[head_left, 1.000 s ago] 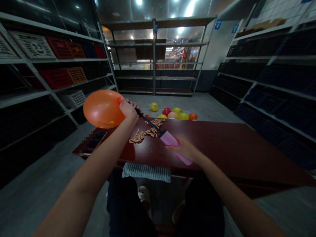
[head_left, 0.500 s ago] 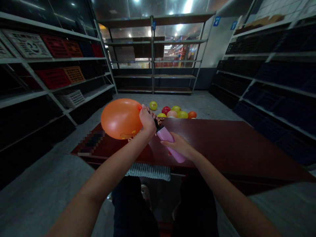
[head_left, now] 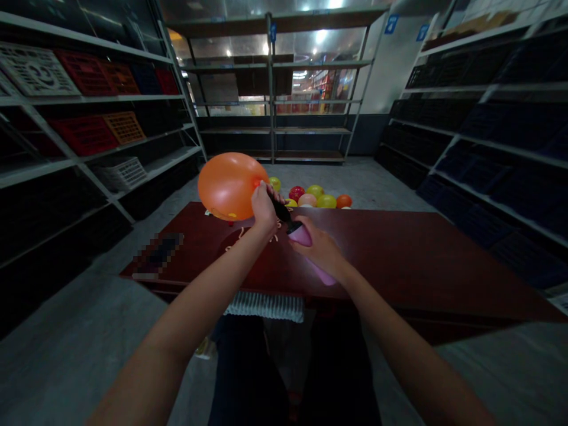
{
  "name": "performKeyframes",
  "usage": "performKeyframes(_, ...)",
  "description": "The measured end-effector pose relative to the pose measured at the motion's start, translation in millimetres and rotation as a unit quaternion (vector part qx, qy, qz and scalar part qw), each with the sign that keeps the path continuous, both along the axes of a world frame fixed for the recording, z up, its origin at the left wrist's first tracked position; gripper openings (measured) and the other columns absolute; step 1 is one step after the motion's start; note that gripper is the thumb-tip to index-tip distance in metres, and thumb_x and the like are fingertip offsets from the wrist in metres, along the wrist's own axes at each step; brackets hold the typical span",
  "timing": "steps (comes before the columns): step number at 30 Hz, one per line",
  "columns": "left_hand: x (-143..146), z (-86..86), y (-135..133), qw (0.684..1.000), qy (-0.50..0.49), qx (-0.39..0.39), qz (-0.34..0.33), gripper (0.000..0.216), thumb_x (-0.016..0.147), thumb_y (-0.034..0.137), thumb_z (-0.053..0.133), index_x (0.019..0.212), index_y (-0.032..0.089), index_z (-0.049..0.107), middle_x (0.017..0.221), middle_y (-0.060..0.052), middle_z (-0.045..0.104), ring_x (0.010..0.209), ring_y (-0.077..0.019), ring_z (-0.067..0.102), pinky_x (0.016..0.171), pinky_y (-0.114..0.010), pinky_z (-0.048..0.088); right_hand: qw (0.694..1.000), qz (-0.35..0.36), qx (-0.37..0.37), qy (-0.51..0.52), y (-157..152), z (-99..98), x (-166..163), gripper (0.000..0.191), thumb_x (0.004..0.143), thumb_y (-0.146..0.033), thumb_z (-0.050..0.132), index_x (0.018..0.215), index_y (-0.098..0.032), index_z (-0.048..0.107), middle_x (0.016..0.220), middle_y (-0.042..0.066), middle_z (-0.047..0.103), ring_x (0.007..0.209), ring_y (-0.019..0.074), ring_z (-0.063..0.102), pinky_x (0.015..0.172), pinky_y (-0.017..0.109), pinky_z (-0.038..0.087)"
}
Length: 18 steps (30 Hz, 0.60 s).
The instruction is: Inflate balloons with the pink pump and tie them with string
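An inflated orange balloon [head_left: 231,184] sits above the left part of the dark red table, its neck toward me and to the right. My left hand [head_left: 264,208] pinches the balloon's neck, around the black nozzle end of a hand pump. The pink balloon pump [head_left: 302,235] is tilted, its black tip pointing up and left. My right hand [head_left: 320,247] is wrapped around the pump's pink body. Small beige loops [head_left: 242,232] lie on the table below the balloon; what they are is too small to tell.
The dark red table [head_left: 399,254] spreads in front of me, a blurred-out dark object [head_left: 162,251] at its left. Beyond it, several balloons [head_left: 326,201] lie on the floor. Crate shelves [head_left: 102,103] stand left and right, and a metal rack [head_left: 270,89] behind. A grey ribbed cloth [head_left: 266,306] hangs at the front edge.
The balloon has moved up and to the right, its neck staying in my left hand. The pump's black part shows longer between my hands, and my right hand has shifted slightly up along it.
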<state>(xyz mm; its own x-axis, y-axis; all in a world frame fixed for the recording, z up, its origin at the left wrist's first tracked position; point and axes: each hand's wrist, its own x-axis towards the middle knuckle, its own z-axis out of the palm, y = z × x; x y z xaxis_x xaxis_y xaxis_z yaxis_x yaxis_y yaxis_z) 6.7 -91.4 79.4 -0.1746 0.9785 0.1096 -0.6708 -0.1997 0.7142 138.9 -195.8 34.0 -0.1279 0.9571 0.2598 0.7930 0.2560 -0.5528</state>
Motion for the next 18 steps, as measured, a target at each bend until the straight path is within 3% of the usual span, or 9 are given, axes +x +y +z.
performKeyframes(3,-18.7,-4.1,23.3,0.999,0.032,-0.011,0.033,0.04,0.1,0.039,0.047,0.066,0.02,0.042,0.05,0.005,0.042,0.043,-0.0089,0.046,0.049,-0.018,0.042,0.996,-0.005,-0.016,-0.085,0.5,-11.9,16.7,0.055,0.09,-0.039,0.062,0.141,-0.029,0.045,0.131,0.007,0.066,0.11,0.0305,0.067,0.086,0.038,0.049)
performKeyframes(9,-32.5,-31.4,37.8,0.979,0.199,-0.026,-0.043,0.041,0.098,0.033,0.052,0.06,0.017,0.05,0.044,0.003,0.043,0.036,-0.0089,0.041,0.04,-0.018,0.035,0.979,0.035,-0.045,-0.195,8.5,-45.9,22.0,0.053,0.09,-0.028,0.06,0.141,-0.029,0.048,0.131,0.009,0.064,0.109,0.0284,0.066,0.083,0.036,0.05)
performKeyframes(14,-23.3,-49.2,28.8,0.953,0.286,-0.036,-0.096,0.038,0.092,0.029,0.062,0.056,0.017,0.054,0.045,0.002,0.048,0.035,-0.0094,0.044,0.039,-0.018,0.034,0.974,0.055,-0.063,-0.209,22.9,-65.6,16.3,0.052,0.089,-0.028,0.062,0.139,-0.021,0.052,0.123,0.013,0.065,0.111,0.0316,0.064,0.089,0.041,0.05)
performKeyframes(18,-19.6,-53.8,23.7,0.929,0.354,-0.026,-0.1,0.041,0.092,0.025,0.059,0.051,0.017,0.055,0.045,0.0,0.049,0.035,-0.0095,0.043,0.039,-0.018,0.033,0.991,0.085,0.008,-0.103,34.8,-57.5,20.3,0.054,0.096,-0.029,0.052,0.149,-0.022,0.044,0.131,0.013,0.061,0.116,0.0258,0.061,0.099,0.04,0.049)
